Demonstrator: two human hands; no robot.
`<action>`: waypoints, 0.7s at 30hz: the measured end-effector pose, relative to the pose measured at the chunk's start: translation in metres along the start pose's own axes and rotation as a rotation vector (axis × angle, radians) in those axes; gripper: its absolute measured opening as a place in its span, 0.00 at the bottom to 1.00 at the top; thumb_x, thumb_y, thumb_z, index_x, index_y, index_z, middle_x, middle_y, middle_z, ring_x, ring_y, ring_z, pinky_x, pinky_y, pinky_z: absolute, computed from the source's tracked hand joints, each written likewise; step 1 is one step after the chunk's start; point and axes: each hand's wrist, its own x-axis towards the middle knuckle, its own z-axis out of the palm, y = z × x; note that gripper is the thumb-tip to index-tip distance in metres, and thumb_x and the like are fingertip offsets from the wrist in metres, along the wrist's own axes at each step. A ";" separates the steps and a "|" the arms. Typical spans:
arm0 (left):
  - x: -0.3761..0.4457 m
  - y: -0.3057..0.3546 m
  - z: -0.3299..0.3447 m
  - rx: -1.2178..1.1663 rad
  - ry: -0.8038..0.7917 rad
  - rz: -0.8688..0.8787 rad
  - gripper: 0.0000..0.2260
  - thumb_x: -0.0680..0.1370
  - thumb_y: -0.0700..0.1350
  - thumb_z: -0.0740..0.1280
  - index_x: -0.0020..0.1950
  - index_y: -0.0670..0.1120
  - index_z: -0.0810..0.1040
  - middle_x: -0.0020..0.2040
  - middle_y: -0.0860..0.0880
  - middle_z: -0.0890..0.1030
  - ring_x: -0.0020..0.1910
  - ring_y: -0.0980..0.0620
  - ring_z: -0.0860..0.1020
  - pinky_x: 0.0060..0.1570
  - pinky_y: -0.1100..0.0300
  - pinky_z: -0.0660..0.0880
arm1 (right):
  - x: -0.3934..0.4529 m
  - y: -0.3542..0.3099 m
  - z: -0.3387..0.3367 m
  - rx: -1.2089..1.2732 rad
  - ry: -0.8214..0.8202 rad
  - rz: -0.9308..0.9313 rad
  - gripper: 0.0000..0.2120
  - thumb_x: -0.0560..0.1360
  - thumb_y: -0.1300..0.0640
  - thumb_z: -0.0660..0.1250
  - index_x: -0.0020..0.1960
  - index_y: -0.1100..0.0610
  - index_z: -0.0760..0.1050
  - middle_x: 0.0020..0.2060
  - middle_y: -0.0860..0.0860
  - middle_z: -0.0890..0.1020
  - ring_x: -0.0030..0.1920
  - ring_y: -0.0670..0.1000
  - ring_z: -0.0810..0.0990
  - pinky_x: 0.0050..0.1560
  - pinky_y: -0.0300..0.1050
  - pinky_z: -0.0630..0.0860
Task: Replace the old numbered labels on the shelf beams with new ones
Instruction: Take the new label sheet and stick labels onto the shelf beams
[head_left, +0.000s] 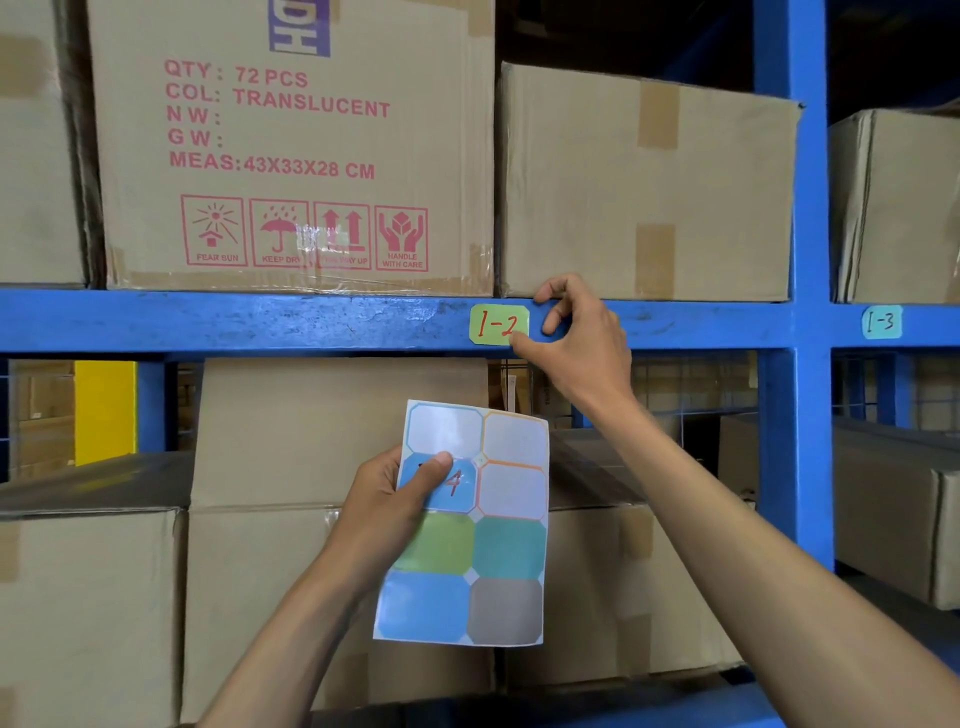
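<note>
Here, left to right: left hand (387, 506) grips the label sheet (467, 525), thumb curled over it; the yellow-green label "1-2" (498, 325) sits on the blue beam (234, 319), its corner pinched by the right hand (576, 332); label "1-3" (881, 322) beyond the upright (795, 208); cartons (291, 145) fill the shelves.

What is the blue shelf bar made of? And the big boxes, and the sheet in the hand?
The blue shelf bar looks like painted metal; its paint is scuffed and chipped. The boxes look like brown cardboard, dull, taped at the seams. The sheet seems glossy sticker paper; it bends slightly and shines.
</note>
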 end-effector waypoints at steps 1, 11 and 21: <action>0.000 0.000 -0.001 0.000 0.002 0.000 0.09 0.79 0.47 0.68 0.48 0.42 0.83 0.44 0.39 0.87 0.39 0.41 0.84 0.45 0.42 0.81 | 0.000 -0.004 0.002 -0.035 0.012 0.006 0.19 0.64 0.45 0.76 0.49 0.48 0.70 0.36 0.47 0.78 0.44 0.50 0.80 0.40 0.56 0.78; -0.008 -0.006 -0.007 -0.003 -0.004 -0.008 0.09 0.79 0.47 0.67 0.47 0.41 0.82 0.44 0.39 0.87 0.38 0.43 0.84 0.44 0.45 0.80 | 0.001 -0.034 0.016 -0.223 0.064 0.116 0.32 0.63 0.28 0.69 0.51 0.52 0.66 0.48 0.49 0.79 0.47 0.58 0.79 0.42 0.52 0.71; -0.009 -0.010 -0.006 -0.001 0.005 -0.021 0.10 0.79 0.48 0.67 0.49 0.41 0.82 0.45 0.38 0.87 0.42 0.39 0.84 0.48 0.39 0.80 | -0.002 -0.024 0.004 -0.163 -0.078 0.039 0.35 0.60 0.35 0.77 0.54 0.52 0.65 0.51 0.46 0.76 0.52 0.54 0.77 0.43 0.51 0.71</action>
